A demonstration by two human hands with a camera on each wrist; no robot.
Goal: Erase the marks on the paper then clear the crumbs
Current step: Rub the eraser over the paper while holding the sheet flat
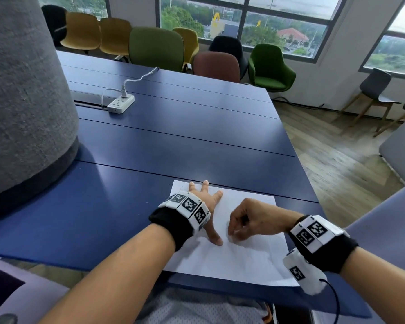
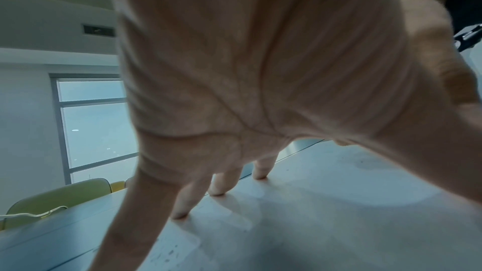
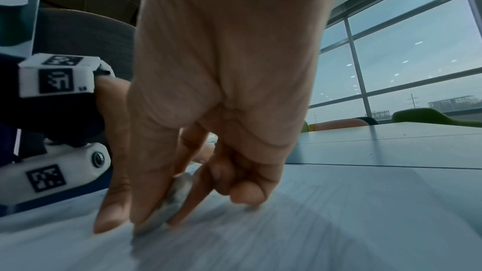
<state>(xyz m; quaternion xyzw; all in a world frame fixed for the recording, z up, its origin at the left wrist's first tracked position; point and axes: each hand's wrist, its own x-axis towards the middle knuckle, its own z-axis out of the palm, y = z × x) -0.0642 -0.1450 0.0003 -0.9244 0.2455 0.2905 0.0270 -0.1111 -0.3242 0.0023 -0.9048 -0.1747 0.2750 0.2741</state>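
Observation:
A white sheet of paper [image 1: 248, 258] lies at the near edge of the blue table [image 1: 173, 141]. My left hand [image 1: 208, 202] is spread flat on the sheet's left part, fingers straight and pressing down on the paper [image 2: 326, 203]. My right hand [image 1: 248, 220] hovers over the middle of the sheet with curled fingers. It pinches a small worn white eraser [image 3: 177, 195] between thumb and fingers, its tip against the paper [image 3: 313, 224]. The right wrist view is motion-blurred. Marks on the sheet are too faint to make out.
A white power strip [image 1: 121, 103] with its cable lies far back on the table. A tall grey felt column [image 1: 21, 101] stands at the left. Several chairs [image 1: 157, 49] line the table's far side. The floor [image 1: 337, 164] drops away to the right.

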